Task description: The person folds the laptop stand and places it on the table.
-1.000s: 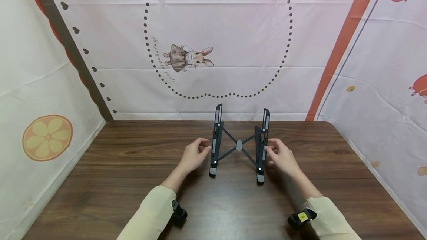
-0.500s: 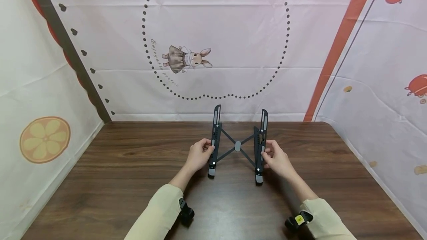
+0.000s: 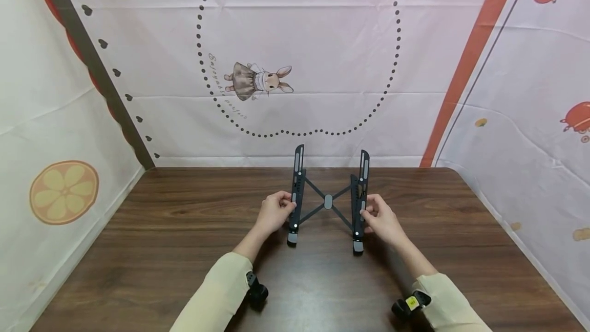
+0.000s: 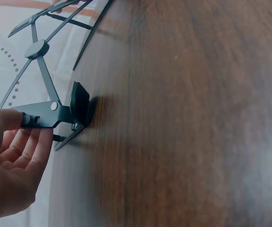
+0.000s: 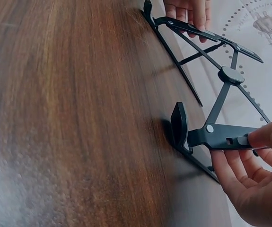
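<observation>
Holding blk stand, both hands; brn woodgrain tbl, wht cloth behind.

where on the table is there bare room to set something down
The wood table is bare left of the left grip, right of the right grip, and this side of the stand between the two sleeves. Crowded: the stand's side rails, each held by one grip.

Dark wood-grain table, pale printed cloth walls, orange stripe, glossy light reflection.
</observation>
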`<state>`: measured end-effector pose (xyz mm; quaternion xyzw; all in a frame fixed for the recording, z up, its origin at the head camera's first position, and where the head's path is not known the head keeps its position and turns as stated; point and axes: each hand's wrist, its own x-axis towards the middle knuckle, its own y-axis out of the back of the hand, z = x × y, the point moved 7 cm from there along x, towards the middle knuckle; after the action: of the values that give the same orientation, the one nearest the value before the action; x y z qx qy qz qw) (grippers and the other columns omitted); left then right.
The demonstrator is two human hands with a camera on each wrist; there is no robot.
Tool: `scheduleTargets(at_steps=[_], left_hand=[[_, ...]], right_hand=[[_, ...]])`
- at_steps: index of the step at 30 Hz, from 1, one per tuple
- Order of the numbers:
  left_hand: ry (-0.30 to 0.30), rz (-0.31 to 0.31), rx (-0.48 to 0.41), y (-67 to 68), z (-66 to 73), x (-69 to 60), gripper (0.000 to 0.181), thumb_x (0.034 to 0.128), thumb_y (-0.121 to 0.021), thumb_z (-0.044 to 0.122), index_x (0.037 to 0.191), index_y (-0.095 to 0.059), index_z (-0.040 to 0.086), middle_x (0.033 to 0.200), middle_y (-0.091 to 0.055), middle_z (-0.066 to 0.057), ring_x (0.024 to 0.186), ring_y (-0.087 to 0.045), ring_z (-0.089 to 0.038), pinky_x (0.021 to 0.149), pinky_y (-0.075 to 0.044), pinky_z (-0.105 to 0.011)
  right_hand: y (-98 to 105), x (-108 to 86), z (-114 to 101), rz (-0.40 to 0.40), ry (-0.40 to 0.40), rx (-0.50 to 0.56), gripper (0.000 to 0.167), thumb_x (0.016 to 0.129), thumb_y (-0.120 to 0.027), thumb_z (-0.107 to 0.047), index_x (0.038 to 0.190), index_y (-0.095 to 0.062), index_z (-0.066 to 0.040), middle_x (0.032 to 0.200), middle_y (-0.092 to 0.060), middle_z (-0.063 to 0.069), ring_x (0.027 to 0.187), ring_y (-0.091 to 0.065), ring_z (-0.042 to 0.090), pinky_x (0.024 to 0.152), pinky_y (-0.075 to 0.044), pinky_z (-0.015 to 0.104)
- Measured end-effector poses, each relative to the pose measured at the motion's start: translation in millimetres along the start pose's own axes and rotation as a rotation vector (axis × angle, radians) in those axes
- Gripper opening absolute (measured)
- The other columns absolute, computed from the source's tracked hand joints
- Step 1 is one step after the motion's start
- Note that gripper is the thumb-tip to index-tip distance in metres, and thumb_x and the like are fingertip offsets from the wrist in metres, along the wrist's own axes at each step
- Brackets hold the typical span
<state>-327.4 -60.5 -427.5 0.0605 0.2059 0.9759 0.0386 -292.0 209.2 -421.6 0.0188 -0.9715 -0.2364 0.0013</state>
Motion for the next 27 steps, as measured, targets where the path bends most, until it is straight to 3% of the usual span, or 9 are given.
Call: scheduleTargets(at_steps=[11,27], left_hand=[[0.024,-0.046,0.006,6.5,-5.5,-9.1,0.022,0.0867,-0.061,0.005,0.107,-0.059,-0.001,0.081,-0.066,-0.007,0.064,-0.063,-0.013,0.055,-0.054,-0.027],[0.059,-0.014,0.021,30.2,-14.3,-20.2,0.020,0.0851,-0.061,0.004,0.105,-0.060,0.000,0.080,-0.065,-0.006,0.066,-0.063,-0.014,0.057,-0.054,-0.027]], right_hand=[[-6,1.6,0,-0.007,-0.031,0.054,0.024,0.093,-0.050,-0.007,0.115,-0.046,-0.004,0.096,-0.059,0.017,0.077,-0.060,0.019,0.066,-0.055,0.038],[-28,5.9,-9,-0.018,-0.035,0.102,0.021,0.091,-0.052,-0.007,0.111,-0.051,-0.001,0.095,-0.060,0.017,0.075,-0.060,0.018,0.067,-0.055,0.038]])
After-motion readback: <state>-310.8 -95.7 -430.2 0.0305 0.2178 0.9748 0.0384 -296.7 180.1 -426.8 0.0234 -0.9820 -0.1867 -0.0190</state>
